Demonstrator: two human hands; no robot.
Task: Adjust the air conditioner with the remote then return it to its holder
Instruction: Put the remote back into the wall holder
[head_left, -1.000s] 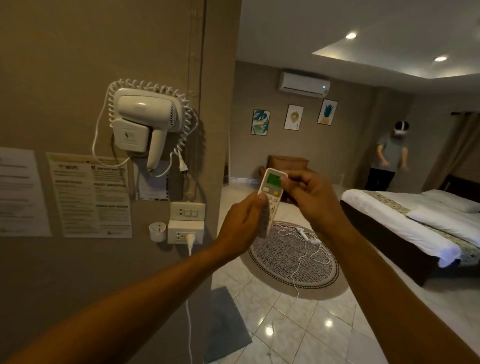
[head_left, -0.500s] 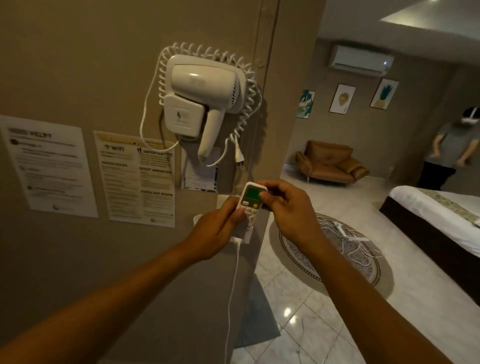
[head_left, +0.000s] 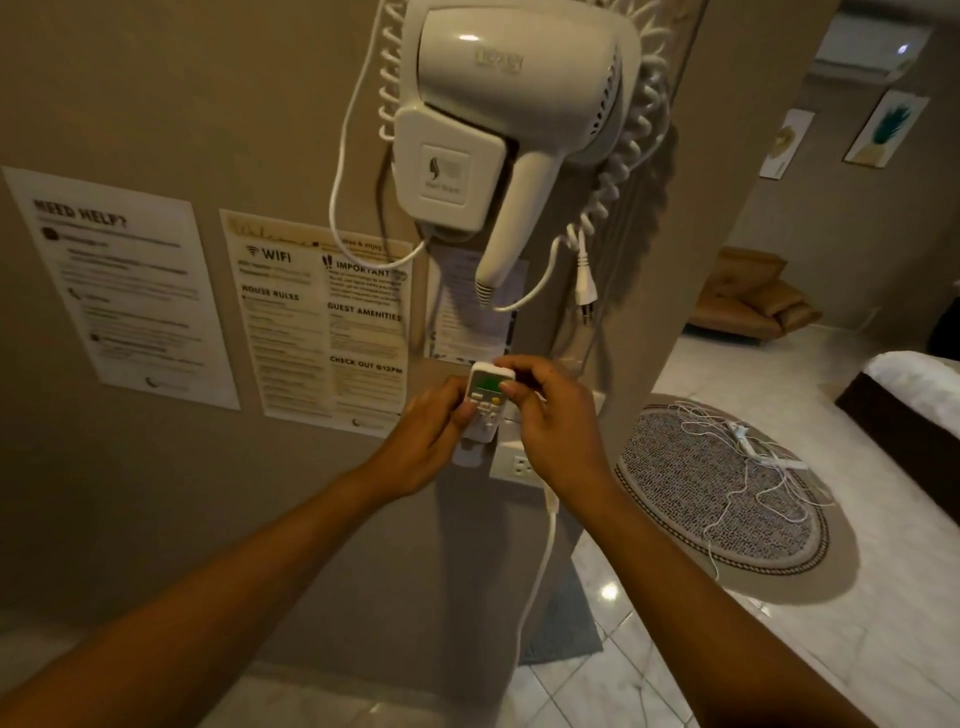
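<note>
A small white remote (head_left: 487, 398) with a lit green screen is upright against the beige wall, just under the hair dryer. Its lower end sits in or right at a small white wall holder (head_left: 469, 453); I cannot tell how deep. My left hand (head_left: 427, 448) grips the remote's left side and lower body. My right hand (head_left: 551, 422) pinches its top right corner with thumb and fingers. The white air conditioner (head_left: 868, 49) hangs high on the far wall at the upper right, a small light lit on it.
A white wall-mounted hair dryer (head_left: 511, 124) with coiled cord hangs right above my hands. Paper notices (head_left: 317, 317) cover the wall to the left. A white socket (head_left: 521, 466) with a plugged cable sits beside the holder. A round rug (head_left: 722, 493) with loose cables, a brown chair (head_left: 748, 299) and a bed (head_left: 914, 395) lie right.
I have turned away from the room and come close to the wall. Both hands have carried the remote left and down, from mid-air to the holder under the hair dryer.
</note>
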